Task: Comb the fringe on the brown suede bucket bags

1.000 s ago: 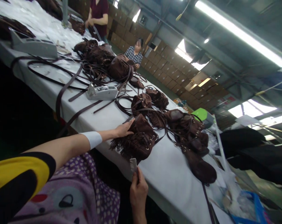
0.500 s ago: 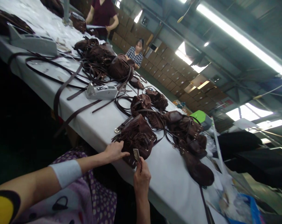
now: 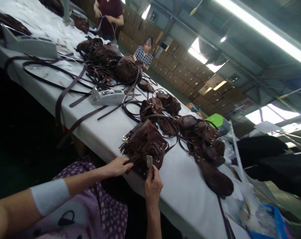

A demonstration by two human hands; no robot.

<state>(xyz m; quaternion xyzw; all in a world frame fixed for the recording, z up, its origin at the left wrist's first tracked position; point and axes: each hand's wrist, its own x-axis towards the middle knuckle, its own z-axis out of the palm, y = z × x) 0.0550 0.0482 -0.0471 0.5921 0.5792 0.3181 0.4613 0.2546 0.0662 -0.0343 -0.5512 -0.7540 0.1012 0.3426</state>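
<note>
The dark brown fringed bag of soft, leather-like material with metal eyelets (image 3: 150,137) lay at the near long edge of the white-covered desk (image 3: 103,127), its lower side right at that edge and its eyelets facing the desk's right end. The left hand (image 3: 120,166) was at the bag's lower left corner, beside the desk's near edge, its fingertips against the dark material; whether they pinched it or only rested there could not be told. The right hand (image 3: 153,182) was just outside the same edge, below the bag, with thumb and fingers closed around the small, pale, flat comb with short teeth (image 3: 149,162). The comb pointed up in front of the bag's lower part, so the bag lay directly beyond the right hand and up and to the right of the left one; whether the teeth touched the bag was too small to tell. A silver-coloured metal buckle (image 3: 125,137) lay at the bag's left side. Farther left, near the same edge, stood the grey tape dispenser (image 3: 110,98), with long dark brown straps (image 3: 83,122) around it, some hanging over the edge. Toward the desk's far edge and right end lay the heap of similar brown bags (image 3: 200,134).
</note>
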